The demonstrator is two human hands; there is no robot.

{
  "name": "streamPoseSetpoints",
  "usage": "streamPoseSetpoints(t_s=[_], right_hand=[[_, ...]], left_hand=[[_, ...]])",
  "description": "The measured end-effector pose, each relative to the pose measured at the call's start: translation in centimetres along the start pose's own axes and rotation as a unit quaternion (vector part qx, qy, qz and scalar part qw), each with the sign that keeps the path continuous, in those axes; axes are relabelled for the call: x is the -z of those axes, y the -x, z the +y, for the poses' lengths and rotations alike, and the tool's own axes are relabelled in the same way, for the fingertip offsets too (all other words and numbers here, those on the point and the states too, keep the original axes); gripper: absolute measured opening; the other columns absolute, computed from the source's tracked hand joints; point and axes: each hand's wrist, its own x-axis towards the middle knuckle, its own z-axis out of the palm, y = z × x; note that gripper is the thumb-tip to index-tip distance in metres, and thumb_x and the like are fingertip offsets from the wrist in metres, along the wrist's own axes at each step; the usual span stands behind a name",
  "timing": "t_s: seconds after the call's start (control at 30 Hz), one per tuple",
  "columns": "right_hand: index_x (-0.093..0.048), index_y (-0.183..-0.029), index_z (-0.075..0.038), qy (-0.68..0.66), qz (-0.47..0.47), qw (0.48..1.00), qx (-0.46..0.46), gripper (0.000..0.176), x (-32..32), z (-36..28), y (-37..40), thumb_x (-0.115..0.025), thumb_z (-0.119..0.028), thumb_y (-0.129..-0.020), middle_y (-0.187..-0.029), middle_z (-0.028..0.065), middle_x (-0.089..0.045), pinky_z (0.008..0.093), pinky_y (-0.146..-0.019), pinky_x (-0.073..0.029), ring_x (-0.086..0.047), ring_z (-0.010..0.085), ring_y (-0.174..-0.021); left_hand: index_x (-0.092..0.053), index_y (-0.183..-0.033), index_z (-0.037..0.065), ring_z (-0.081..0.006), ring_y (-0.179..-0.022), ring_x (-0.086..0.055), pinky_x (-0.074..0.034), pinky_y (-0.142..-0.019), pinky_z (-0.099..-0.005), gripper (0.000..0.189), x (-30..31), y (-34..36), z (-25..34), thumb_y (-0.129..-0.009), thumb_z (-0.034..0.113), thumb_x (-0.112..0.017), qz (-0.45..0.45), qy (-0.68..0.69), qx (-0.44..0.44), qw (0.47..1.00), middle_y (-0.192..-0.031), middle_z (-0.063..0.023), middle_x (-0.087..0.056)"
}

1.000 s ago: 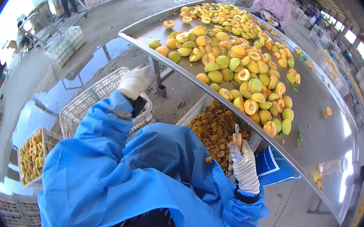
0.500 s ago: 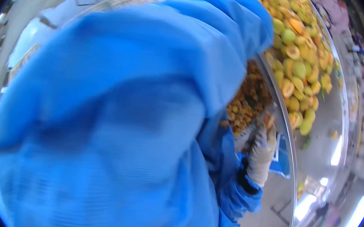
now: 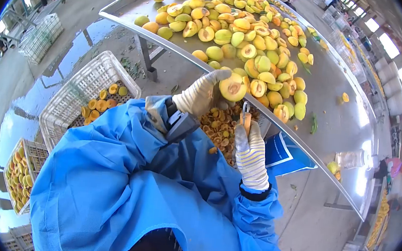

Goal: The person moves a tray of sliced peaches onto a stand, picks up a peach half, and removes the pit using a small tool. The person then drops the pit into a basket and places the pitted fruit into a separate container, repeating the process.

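My left hand (image 3: 197, 94), in a striped work glove, holds a halved yellow peach (image 3: 233, 88) by its edge, the cut face with the pit area toward me. My right hand (image 3: 252, 156), gloved too, is closed round the wooden handle of a small pitting knife (image 3: 245, 121) with a metal loop at its tip. The loop points up, just below the peach half and apart from it. Beneath both hands lies a heap of brownish pits and scraps (image 3: 221, 130). Beyond them, many peach halves (image 3: 262, 58) are piled on a metal table (image 3: 331, 97).
The table's raised metal rim (image 3: 170, 48) runs between me and the pile. A white plastic crate (image 3: 74, 96) with several peach halves stands at left, another fruit-filled crate (image 3: 35, 162) below it. A blue printed bag (image 3: 283, 156) hangs under the rim. People are in the background.
My view has swung back from the blue sleeve, which covered most of it. My left hand, hidden before, now shows with a peach half. My right hand sits farther left in view.
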Motion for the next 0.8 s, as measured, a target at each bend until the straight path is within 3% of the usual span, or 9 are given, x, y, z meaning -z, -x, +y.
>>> streamPoseSetpoints(t_s=[0.03, 0.13, 0.33, 0.5, 0.63, 0.73, 0.8], right_hand=[[-0.051, -0.100, -0.002, 0.019, 0.005, 1.000, 0.021, 0.027, -0.2, 0.0, 0.0, -0.057, -0.029, -0.098, -0.072, 0.0246, -0.056, 0.0465, -0.057, -0.044, -0.055, 0.0463, -0.068], [-0.050, -0.097, -0.003, 0.110, 0.043, 0.992, 0.048, 0.025, -0.1, -0.2, 0.4, -0.058, -0.027, -0.096, -0.071, 0.0253, -0.057, 0.0494, -0.055, -0.043, -0.057, 0.0466, -0.066], [-0.049, -0.095, -0.002, 0.223, 0.074, 0.969, 0.072, 0.027, 0.2, 0.5, 0.8, -0.059, -0.027, -0.095, -0.062, 0.0236, -0.058, 0.0508, -0.050, -0.044, -0.059, 0.0435, -0.058], [-0.049, -0.096, 0.000, 0.263, 0.036, 0.963, 0.049, 0.029, 0.0, 0.2, 1.1, -0.056, -0.028, -0.096, -0.061, 0.0229, -0.059, 0.0506, -0.051, -0.046, -0.060, 0.0426, -0.058], [-0.049, -0.097, 0.001, 0.301, 0.016, 0.952, 0.058, 0.031, -0.2, 0.2, 1.5, -0.055, -0.029, -0.096, -0.063, 0.0239, -0.059, 0.0514, -0.053, -0.047, -0.061, 0.0423, -0.059], [-0.050, -0.103, 0.002, 0.236, -0.010, 0.970, 0.057, 0.034, -0.7, 2.5, 1.5, -0.055, -0.031, -0.096, -0.065, 0.0231, -0.060, 0.0495, -0.054, -0.049, -0.060, 0.0405, -0.053], [-0.051, -0.108, -0.001, 0.080, -0.028, 0.995, 0.049, 0.035, -1.4, 3.3, 1.3, -0.055, -0.034, -0.097, -0.066, 0.0182, -0.059, 0.0446, -0.049, -0.049, -0.056, 0.0332, -0.047]], left_hand=[[-0.057, -0.124, 0.012, -0.0166, -0.086, -0.068, -0.055, -0.063, -0.0276, 0.052, -0.7, 0.7, -0.9, -0.088, 0.049, -0.062, -0.001, 0.001, 0.008, 1.000, -0.104, -0.0042, -0.069], [-0.054, -0.129, 0.010, -0.0188, -0.097, -0.065, -0.055, -0.078, -0.0316, 0.054, -2.8, 2.2, -1.9, -0.090, 0.045, -0.062, -0.012, 0.020, 0.017, 1.000, -0.110, -0.0062, -0.063], [-0.055, -0.126, 0.002, -0.0180, -0.100, -0.062, -0.051, -0.091, -0.0325, 0.043, -3.4, 1.9, -3.6, -0.095, 0.031, -0.061, -0.033, 0.036, -0.018, 0.999, -0.110, -0.0084, -0.061], [-0.059, -0.118, 0.003, -0.0157, -0.091, -0.063, -0.051, -0.087, -0.0287, 0.047, -3.9, 1.9, -4.7, -0.094, 0.044, -0.059, 0.007, -0.005, -0.009, 1.000, -0.098, -0.0049, -0.064], [-0.064, -0.111, 0.005, -0.0137, -0.089, -0.062, -0.050, -0.084, -0.0272, 0.044, -3.1, 1.6, -5.1, -0.095, 0.045, -0.056, 0.002, -0.082, -0.022, 0.996, -0.095, -0.0041, -0.063], [-0.064, -0.112, 0.004, -0.0120, -0.091, -0.059, -0.048, -0.084, -0.0273, 0.044, -1.4, 0.9, -5.5, -0.097, 0.044, -0.054, -0.035, -0.151, -0.036, 0.987, -0.096, -0.0034, -0.063], [-0.064, -0.112, 0.003, -0.0110, -0.093, -0.058, -0.047, -0.085, -0.0270, 0.045, -1.2, 1.0, -6.0, -0.098, 0.044, -0.052, -0.021, -0.193, -0.098, 0.976, -0.099, -0.0032, -0.063]])
